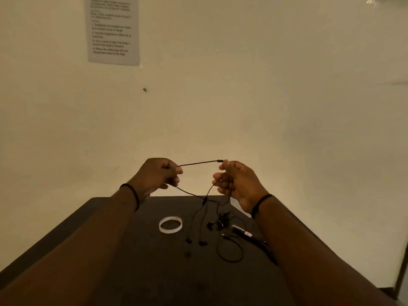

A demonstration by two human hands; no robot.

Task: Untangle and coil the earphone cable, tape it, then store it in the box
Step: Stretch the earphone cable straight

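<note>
Here, both hands — left hand (pixel 157 174), right hand (pixel 237 184) — pinch the earphone cable (pixel 198 162) (stretched between).

We seem to be in a plain, dim room set up for a recorded exercise. A printed sheet of numbered steps (pixel 113 29) is stuck on the bare cream wall (pixel 265 85), above a small dark tabletop (pixel 136 272) pushed against it.

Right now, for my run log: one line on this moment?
phase: untangling | left hand: pinches earphone cable | right hand: pinches cable | tape roll: on table
</note>
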